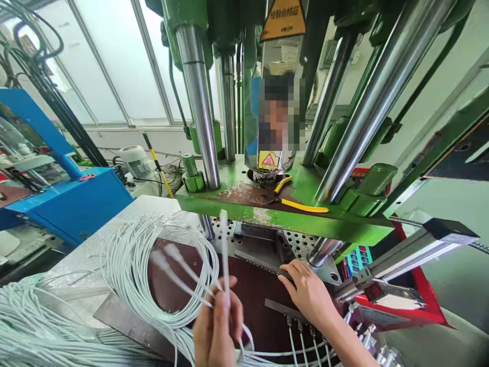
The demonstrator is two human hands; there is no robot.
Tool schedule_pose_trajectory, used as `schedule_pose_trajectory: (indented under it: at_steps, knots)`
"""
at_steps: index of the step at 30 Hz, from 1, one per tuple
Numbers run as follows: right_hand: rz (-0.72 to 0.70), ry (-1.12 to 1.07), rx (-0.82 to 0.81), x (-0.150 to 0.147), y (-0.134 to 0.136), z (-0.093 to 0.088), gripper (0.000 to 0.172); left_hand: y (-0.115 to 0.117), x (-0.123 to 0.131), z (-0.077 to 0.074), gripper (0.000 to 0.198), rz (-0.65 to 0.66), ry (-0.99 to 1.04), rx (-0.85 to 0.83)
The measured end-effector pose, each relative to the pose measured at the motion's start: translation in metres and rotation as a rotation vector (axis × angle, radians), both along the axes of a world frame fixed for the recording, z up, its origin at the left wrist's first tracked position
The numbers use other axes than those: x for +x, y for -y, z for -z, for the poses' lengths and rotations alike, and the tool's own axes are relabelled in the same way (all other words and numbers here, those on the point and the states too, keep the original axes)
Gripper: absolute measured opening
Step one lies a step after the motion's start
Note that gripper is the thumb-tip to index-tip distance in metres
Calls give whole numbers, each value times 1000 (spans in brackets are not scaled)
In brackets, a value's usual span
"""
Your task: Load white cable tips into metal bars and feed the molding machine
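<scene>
My left hand is closed round several white cables. Their pale ends stick up above the fingers, and some are smeared by motion. To the right, my right hand pinches the near end of a long thin metal bar under the green press. Below that hand lies a second metal bar, with several cables fitted along its edge by small metal ends. A large coil of white cable rests left of my left hand on the brown plate.
Yellow-handled pliers lie on the green press plate. Thick steel columns rise from it. More white cable is heaped at lower left. A blue machine stands at left, a red control box at right.
</scene>
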State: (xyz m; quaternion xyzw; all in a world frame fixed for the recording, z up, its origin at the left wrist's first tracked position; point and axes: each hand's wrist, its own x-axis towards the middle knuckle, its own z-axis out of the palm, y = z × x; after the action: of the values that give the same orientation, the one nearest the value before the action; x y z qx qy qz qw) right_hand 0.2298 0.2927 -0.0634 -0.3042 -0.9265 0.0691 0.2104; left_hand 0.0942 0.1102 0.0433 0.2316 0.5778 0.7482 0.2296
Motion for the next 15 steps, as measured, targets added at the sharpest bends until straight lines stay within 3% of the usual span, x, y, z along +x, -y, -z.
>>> schedule_pose_trajectory:
  at_steps: [3, 4, 6, 10, 12, 15]
  knots:
    - [-3, -13, 3, 1, 0, 2, 18, -16, -62, -13, 34, -366, -367, 143]
    - [-3, -15, 2, 1, 0, 2, 18, -23, -88, -15, 34, -486, -447, 61]
    - [-4, -16, -3, 2, 0, 1, 18, -37, -136, -16, 37, -622, -506, -339]
    - [-5, -30, -32, -1, 0, -2, 16, -57, -198, -5, 31, -514, -462, -652]
    - [4, -45, -63, -4, 2, -9, 15, -61, -207, 1, 26, -454, -464, -774]
    - [14, -48, -146, -7, 8, -26, 15, -61, -195, 2, 27, -364, -532, -872]
